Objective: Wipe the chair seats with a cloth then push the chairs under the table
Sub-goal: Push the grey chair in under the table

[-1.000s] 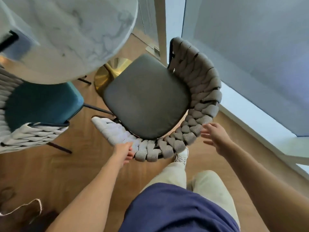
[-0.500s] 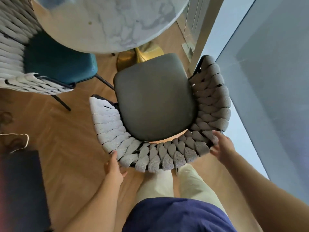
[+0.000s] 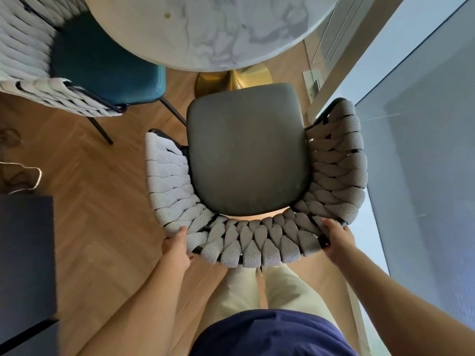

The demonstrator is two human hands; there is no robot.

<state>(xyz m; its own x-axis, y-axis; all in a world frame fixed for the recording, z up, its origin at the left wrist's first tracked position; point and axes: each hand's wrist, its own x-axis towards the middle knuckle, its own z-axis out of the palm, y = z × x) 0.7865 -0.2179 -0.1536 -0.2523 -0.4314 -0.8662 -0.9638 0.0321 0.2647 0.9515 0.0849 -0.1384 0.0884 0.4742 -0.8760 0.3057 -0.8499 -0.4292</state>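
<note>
Both hands have closed onto the chair back since the earlier frame, when the right hand was only reaching. Left hand [image 3: 177, 249] grips the woven backrest [image 3: 257, 242] at its left rear corner, thumb on top; right hand [image 3: 336, 240] grips the right rear corner, though its finger curl underneath is partly hidden. Grey chair [image 3: 246, 150] stands on the floor [image 3: 102, 201], its seat front just short of the round marble worktop [image 3: 205, 29]. Expect a moderately heavy, stiff metal frame under soft, yielding rope; hold at the frame edge. Legs will probably drag on wood.
</note>
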